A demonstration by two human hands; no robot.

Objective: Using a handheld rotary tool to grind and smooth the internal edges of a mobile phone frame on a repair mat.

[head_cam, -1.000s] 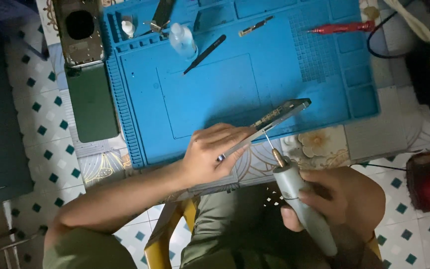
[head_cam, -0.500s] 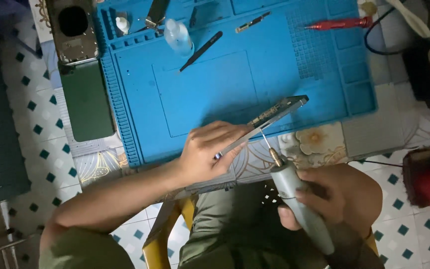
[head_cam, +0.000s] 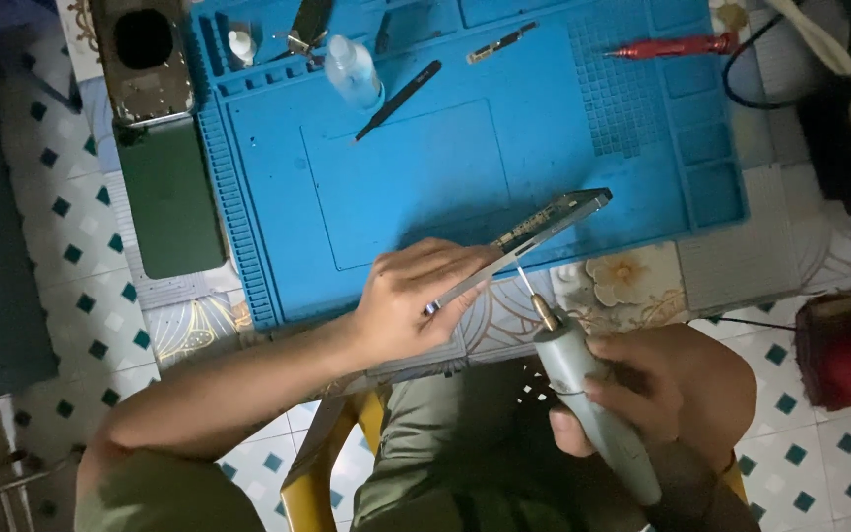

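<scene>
Now, left hand (head_cam: 408, 303) clamped around a phone frame (head_cam: 524, 239), fingers curled tight over its near end, holding it on edge and tilted above the front lip of the blue work mat (head_cam: 445, 177). Far end of the frame pointing up and to the right, hanging over the mat's lower right part. Right hand (head_cam: 657, 389) wrapped shut around a grey powered screwdriver (head_cam: 588, 399), thumb and fingers gripping the barrel. Thin bit with a brass collar aimed up at the frame's lower edge, tip right at it; contact itself too fine to tell. Both hands out over the lap, just off the table's edge, olive trousers and a yellow chair (head_cam: 322, 463) below.

Further back on the mat: black tweezers (head_cam: 396, 87) lying at a slant, a small clear bottle (head_cam: 352, 71) just beside them, a red-handled screwdriver (head_cam: 672, 45) near the far right corner. Left of the mat, a dark green phone back (head_cam: 169, 202) lying flat, another stripped phone shell (head_cam: 145, 64) above it. Patterned floral cloth (head_cam: 622, 281) showing under the mat's near edge.
</scene>
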